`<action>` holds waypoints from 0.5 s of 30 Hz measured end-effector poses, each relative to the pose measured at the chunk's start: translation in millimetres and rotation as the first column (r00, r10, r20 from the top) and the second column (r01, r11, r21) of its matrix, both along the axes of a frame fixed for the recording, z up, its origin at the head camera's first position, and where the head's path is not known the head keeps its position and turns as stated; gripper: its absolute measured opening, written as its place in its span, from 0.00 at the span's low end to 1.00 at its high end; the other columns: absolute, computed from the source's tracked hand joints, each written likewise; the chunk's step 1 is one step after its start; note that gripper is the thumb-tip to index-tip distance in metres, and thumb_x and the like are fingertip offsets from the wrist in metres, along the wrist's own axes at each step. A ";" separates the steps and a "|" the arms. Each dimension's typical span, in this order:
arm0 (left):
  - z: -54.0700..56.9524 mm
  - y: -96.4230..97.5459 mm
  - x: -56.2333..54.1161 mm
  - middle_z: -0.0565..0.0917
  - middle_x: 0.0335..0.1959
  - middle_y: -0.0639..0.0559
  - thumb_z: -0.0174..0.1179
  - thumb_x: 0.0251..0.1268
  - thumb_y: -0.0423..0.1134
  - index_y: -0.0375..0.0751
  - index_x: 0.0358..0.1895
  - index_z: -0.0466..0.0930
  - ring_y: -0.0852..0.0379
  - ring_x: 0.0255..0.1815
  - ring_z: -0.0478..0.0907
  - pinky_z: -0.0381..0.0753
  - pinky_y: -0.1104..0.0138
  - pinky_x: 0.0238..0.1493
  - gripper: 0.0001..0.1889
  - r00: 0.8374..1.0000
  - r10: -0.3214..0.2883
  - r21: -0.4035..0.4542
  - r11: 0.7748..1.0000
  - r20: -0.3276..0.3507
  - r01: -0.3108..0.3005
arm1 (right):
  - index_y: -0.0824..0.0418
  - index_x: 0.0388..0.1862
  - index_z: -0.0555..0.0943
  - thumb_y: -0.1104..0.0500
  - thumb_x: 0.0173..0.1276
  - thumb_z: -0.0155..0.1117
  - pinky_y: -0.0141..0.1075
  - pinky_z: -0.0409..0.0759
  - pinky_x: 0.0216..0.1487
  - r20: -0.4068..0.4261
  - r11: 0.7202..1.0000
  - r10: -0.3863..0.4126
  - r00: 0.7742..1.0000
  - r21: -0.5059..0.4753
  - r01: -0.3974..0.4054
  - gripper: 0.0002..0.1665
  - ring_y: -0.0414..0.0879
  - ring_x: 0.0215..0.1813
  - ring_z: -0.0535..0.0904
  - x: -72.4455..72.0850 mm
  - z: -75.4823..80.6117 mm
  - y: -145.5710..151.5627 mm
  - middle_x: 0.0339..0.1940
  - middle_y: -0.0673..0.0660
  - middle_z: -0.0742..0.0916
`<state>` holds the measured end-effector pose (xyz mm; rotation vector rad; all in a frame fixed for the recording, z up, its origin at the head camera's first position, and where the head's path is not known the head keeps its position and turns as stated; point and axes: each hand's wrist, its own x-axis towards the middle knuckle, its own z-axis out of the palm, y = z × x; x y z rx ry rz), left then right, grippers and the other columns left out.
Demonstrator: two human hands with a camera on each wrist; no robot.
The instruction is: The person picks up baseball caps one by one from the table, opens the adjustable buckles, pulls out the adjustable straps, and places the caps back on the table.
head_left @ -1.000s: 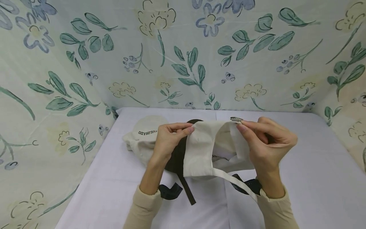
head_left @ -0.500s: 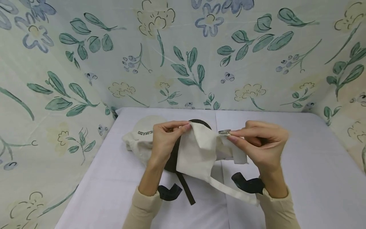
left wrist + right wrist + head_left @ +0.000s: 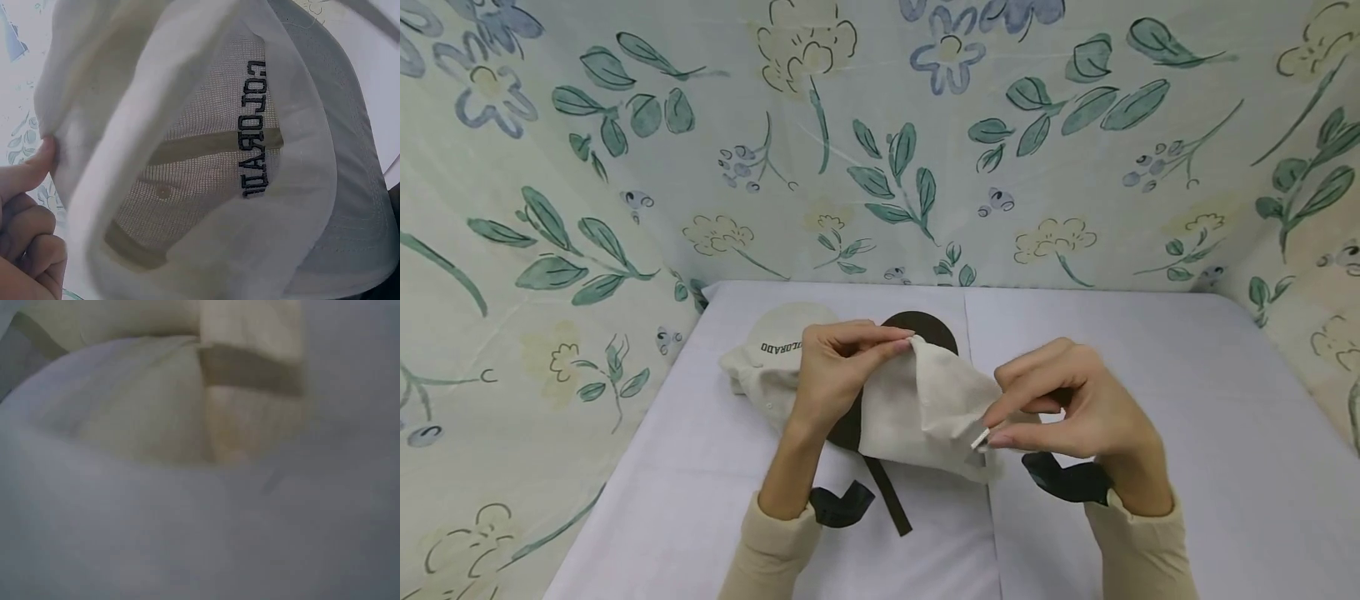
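My left hand (image 3: 850, 367) pinches the upper edge of a white baseball cap (image 3: 887, 417) between thumb and forefinger. In the left wrist view, the thumb lies at the rim of that cap (image 3: 150, 75), and a mesh lining and dark lettering show inside it. At the cap's lower right, my right hand (image 3: 1075, 408) pinches the end of its strap, where a small metal buckle (image 3: 981, 439) pokes out from the fingertips. Pale cloth (image 3: 175, 519) fills the right wrist view, hiding the right fingers there.
Behind the left hand lies another white cap (image 3: 793, 317) lettered COLORADO. A dark brown cap (image 3: 925, 329) sits partly beneath the held one, its strap (image 3: 887, 496) trailing forward on the white-covered table (image 3: 1225, 417). Floral cloth (image 3: 880, 167) hangs behind and at both sides.
The right hand has brought the buckle end left and down, folding the cap's back opening over. The left hand keeps its pinch almost in place. More of the brown cap shows behind.
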<state>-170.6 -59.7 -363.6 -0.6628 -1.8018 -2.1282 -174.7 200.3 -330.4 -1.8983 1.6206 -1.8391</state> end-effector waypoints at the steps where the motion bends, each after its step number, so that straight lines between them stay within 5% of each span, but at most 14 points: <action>1: 0.4 0.2 0.6 0.85 0.27 0.27 0.71 0.57 0.19 0.19 0.38 0.88 0.62 0.23 0.67 0.66 0.74 0.27 0.06 1.000 -0.008 -0.011 1.000 -0.014 0.008 | 0.69 0.42 0.90 0.83 0.51 0.72 0.23 0.56 0.19 0.010 0.999 0.014 1.000 0.038 -0.015 0.20 0.37 0.19 0.57 -0.4 -0.4 2.1 0.15 0.50 0.64; 5: 2.7 1.9 3.8 0.85 0.26 0.28 0.71 0.56 0.18 0.18 0.37 0.88 0.62 0.22 0.66 0.65 0.73 0.25 0.06 0.998 -0.036 -0.046 0.998 -0.057 0.033 | 0.68 0.44 0.90 0.85 0.51 0.69 0.24 0.58 0.19 0.017 0.993 0.002 1.000 0.120 -0.004 0.24 0.37 0.20 0.58 -2.4 -1.7 9.2 0.17 0.50 0.64; 8: 4.2 3.3 5.8 0.85 0.24 0.32 0.71 0.56 0.19 0.20 0.37 0.88 0.62 0.21 0.65 0.63 0.73 0.24 0.06 0.997 -0.039 -0.074 0.997 -0.067 0.034 | 0.69 0.47 0.90 0.85 0.51 0.70 0.25 0.57 0.19 0.004 0.987 -0.123 0.992 0.101 0.122 0.25 0.37 0.20 0.57 -1.8 -0.6 10.8 0.16 0.49 0.64; 12: 5.2 4.2 6.8 0.85 0.24 0.33 0.71 0.56 0.19 0.21 0.38 0.89 0.62 0.22 0.66 0.64 0.73 0.25 0.06 0.997 -0.038 -0.089 0.995 -0.063 0.033 | 0.69 0.48 0.90 0.85 0.52 0.70 0.30 0.54 0.18 0.059 0.921 -0.386 0.921 0.081 0.381 0.25 0.38 0.20 0.55 3.0 2.6 5.4 0.16 0.48 0.63; 15: 5.4 4.5 7.2 0.85 0.24 0.33 0.71 0.56 0.19 0.21 0.38 0.89 0.62 0.22 0.67 0.64 0.73 0.25 0.06 0.997 -0.037 -0.098 0.995 -0.068 0.031 | 0.70 0.47 0.90 0.84 0.54 0.71 0.34 0.52 0.18 0.126 0.868 -0.497 0.859 0.098 0.488 0.22 0.40 0.20 0.54 5.4 3.5 -1.6 0.16 0.49 0.61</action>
